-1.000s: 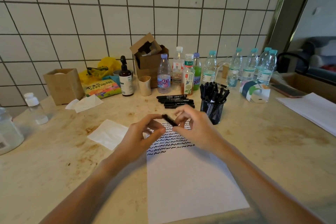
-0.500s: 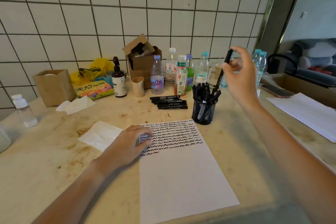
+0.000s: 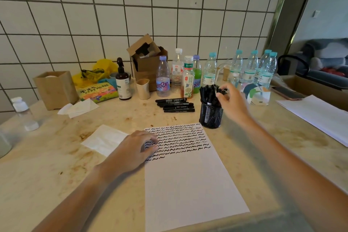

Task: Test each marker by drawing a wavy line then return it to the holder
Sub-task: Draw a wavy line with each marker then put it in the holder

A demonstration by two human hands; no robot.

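While the left hand [image 3: 131,149] lies flat-fingered on the paper [image 3: 188,175] at centre frame, the right hand [image 3: 232,103], nearer the mesh holder [image 3: 211,116], pinches the upright markers [image 3: 209,94] there, centre-right.

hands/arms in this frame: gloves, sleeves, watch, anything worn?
Nothing worn that shows. The left hand and right hand are bare, no gloves, and no rings or markings can be made out. Both forearms are bare up to the frame's bottom edge: no sleeve, cuff, watch or band in view. Anything above that edge is out of view.
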